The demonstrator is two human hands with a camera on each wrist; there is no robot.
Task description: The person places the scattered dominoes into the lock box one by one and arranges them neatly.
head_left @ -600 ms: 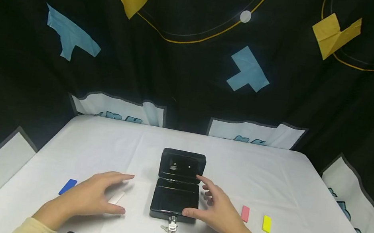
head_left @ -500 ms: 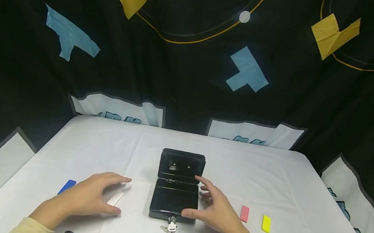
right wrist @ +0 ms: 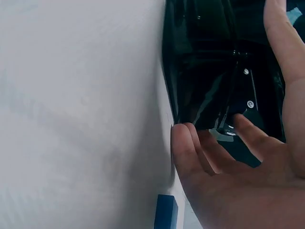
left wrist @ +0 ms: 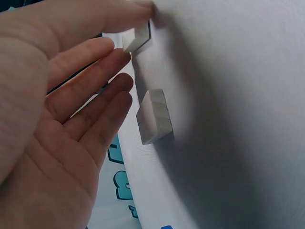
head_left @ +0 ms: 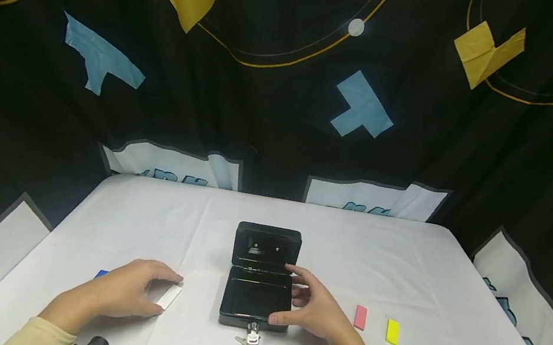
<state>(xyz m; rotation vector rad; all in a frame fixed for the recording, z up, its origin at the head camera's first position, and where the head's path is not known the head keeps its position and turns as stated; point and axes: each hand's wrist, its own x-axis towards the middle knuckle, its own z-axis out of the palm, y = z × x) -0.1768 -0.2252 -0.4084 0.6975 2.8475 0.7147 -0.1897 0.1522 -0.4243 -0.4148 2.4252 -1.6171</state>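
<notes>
- Lower left: the left hand has fingers parted around the white block, contact unclear; an off-centre pinch could skid it.
- Lower centre: the right hand's loosely spread fingers lie along the black box; a nudge could shift it.
- Left fingertips sit closer together than earlier; the blue block shows less.

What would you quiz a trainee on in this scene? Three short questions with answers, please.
1. The lid of the black box is: A) shut, B) raised, C) missing?
2. True or false: in the head view, the pink block lies nearer the box than the yellow block does.
3. Which hand is nearer the white block in the head view?

Key: 1. B. 2. True. 3. The left hand.
</notes>
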